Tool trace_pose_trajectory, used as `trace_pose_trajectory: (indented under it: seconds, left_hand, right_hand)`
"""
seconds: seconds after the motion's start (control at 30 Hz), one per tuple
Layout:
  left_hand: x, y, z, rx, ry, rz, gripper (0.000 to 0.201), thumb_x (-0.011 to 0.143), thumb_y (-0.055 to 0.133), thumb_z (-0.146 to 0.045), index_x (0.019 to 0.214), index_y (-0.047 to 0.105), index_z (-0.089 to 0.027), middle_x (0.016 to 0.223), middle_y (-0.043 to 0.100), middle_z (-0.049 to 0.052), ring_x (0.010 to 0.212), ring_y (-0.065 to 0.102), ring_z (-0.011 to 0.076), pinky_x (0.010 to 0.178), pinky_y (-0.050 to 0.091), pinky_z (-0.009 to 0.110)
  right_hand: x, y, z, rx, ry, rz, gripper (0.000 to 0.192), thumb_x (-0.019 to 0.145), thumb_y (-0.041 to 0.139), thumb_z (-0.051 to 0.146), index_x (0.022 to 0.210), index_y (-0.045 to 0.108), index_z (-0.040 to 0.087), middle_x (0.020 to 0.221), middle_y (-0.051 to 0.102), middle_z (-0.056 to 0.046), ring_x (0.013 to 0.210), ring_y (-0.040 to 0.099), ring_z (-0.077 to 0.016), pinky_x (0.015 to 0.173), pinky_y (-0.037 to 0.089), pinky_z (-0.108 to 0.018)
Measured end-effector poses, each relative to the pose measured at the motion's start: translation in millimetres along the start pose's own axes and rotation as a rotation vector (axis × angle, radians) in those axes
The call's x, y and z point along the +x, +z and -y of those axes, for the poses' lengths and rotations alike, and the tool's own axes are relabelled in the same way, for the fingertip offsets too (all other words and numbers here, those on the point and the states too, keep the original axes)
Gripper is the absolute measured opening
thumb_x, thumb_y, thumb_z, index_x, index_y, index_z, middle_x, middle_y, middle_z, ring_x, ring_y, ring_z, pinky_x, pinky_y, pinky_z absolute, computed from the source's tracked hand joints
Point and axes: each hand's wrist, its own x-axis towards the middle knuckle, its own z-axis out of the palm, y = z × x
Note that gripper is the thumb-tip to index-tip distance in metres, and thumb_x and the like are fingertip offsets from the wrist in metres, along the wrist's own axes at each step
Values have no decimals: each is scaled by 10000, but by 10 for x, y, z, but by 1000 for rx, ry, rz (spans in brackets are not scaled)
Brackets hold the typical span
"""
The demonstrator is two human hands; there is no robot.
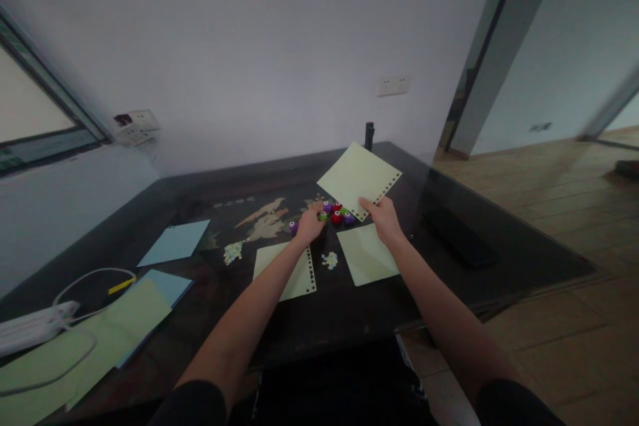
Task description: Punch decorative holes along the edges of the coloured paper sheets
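My right hand pinches a pale yellow sheet of paper by its lower edge and holds it raised above the table. Holes run along that sheet's near right edge. Among several small craft punches in red, purple and green, my left hand has its fingers bent around a green craft punch; its fingertips are partly hidden. Beside it are a red punch and a purple punch. A second yellow sheet, punched along its right side, lies below my left forearm. Another yellow sheet lies under my right wrist.
Small paper cutouts form two piles, one pile at left and another pile between the sheets. Blue paper, stacked sheets and a white power strip with its cable lie left. A dark flat object lies right.
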Motion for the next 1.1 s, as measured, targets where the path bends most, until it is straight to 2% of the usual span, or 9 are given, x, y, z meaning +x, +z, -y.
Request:
trace_pose_trajectory:
  seconds: [0.2,0.37,0.47,0.53,0.6,0.67,0.8,0.93,1.1]
  left_hand:
    - [59,17,-13,-37,86,20,394,699,631,-113,1089,618,-166,1044,676,101,964,617,233,893,470,399]
    - [-63,-40,5,-146,162,-77,449,700,611,-101,1144,586,-156,1172,594,125,1085,558,238,945,450,396]
    - [-208,-166,-28,-345,69,-99,338,762,573,-171,1098,598,-148,1144,606,125,977,612,216,863,497,372]
    - [-317,-289,-74,-590,-42,-62,265,813,546,-272,1031,604,-136,1032,654,109,887,644,202,800,520,356]
    - [-424,-424,-117,-866,-133,-56,296,851,505,-372,1004,606,-141,982,679,98,878,655,193,793,523,338]
    - [-510,-547,-136,-1001,-200,-89,371,867,463,-468,962,625,-148,968,690,100,855,659,188,760,525,319]
    - [-577,-687,-83,-871,-190,-120,424,794,551,-529,942,655,-146,884,703,81,771,652,178,650,514,275]
    - [-554,-703,2,-733,-164,-167,309,700,678,-346,922,659,-131,770,686,50,641,614,134,549,476,222]
    - [-550,-689,16,-706,-164,-173,176,698,656,-208,854,651,-128,710,667,41,593,596,118,521,464,213]
  right_hand:
    - [-29,14,41,-23,-13,25,393,590,725,354,907,665,130,973,722,-113,855,678,-250,736,536,-363]
    - [-27,-6,88,9,30,52,392,554,754,356,865,676,131,940,727,-104,820,679,-245,725,535,-362]
    - [-31,-25,100,-12,81,123,379,546,767,351,850,688,138,918,731,-94,790,679,-241,702,538,-364]
    - [-42,-37,100,-44,122,209,352,557,771,326,849,698,143,896,733,-88,762,679,-234,696,539,-367]
    - [-57,-46,89,-94,154,320,301,579,766,291,837,707,146,878,735,-85,744,676,-226,708,539,-375]
    - [-70,-53,67,-159,177,419,253,604,755,265,824,712,149,868,735,-81,740,673,-221,728,538,-387]
    - [-89,-57,22,-274,230,550,237,634,743,238,853,708,152,903,730,-82,785,668,-212,787,534,-400]
    - [-109,-48,33,-305,306,658,245,651,734,215,884,697,146,944,722,-86,848,659,-208,830,522,-389]
    - [-92,-50,49,-366,318,615,203,700,709,272,860,687,149,897,716,-90,781,648,-194,719,528,-343]
